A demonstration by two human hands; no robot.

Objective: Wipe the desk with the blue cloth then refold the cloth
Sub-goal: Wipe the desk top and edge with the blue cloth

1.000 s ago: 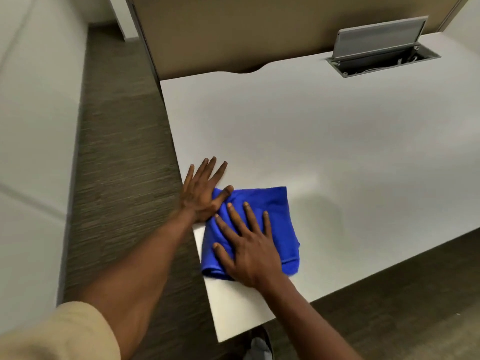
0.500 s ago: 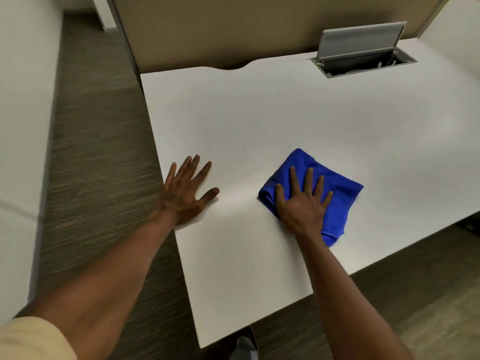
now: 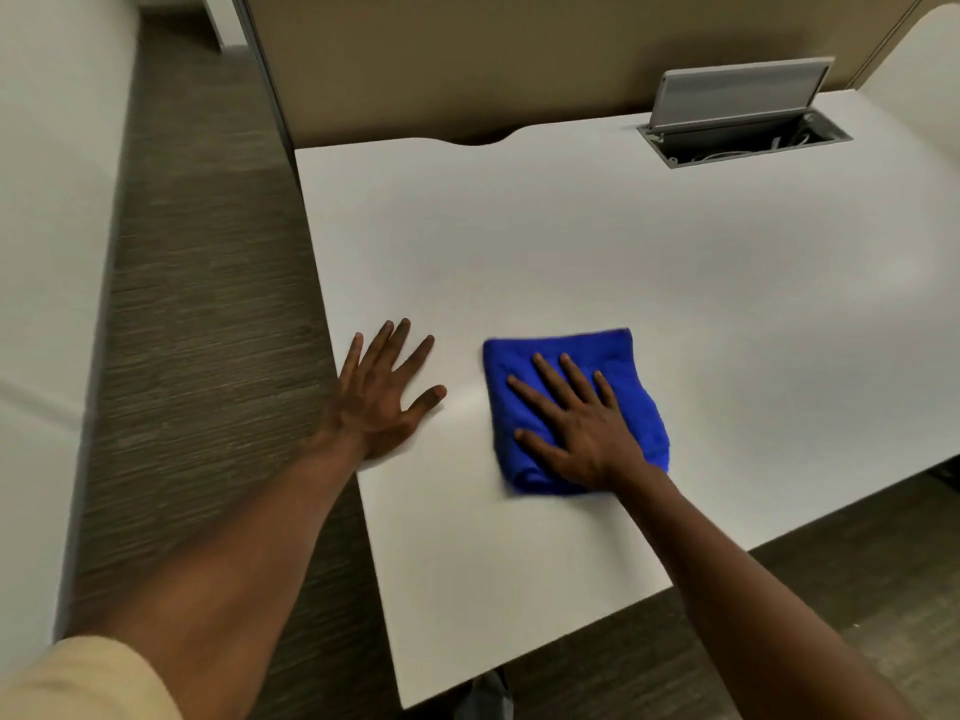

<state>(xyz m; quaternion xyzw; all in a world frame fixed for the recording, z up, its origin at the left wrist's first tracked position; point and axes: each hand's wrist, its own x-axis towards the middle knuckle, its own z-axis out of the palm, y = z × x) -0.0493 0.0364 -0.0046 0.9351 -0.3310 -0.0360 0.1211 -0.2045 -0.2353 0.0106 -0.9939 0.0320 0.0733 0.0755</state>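
The left hand lies flat on the desk with its fingers straight and spread, the thumb angled out toward the right; its heel sits right at the desk's left edge and the forearm reaches in from over the floor. It holds nothing. The right hand is also flat, palm down, fingers straight and slightly fanned, pressing on top of the cloth; no finger curls round the fabric.

The blue cloth is folded into a thick, roughly square pad that lies on the white desk under the right hand. It sticks out past the fingertips on the far side and past the hand on both sides; its near left corner looks blurred. The cloth is just to the right of the left hand, with a strip of bare desk between the left thumb and the cloth's left edge. The two hands do not touch.

Far beyond the right hand, at the back of the desk, a grey flap stands open above a rectangular cable slot with wires inside. Behind the desk stands a tan partition. To the left of the left hand is dark carpet, and beyond it a white surface. A beige sleeve shows on the left arm at the bottom corner.
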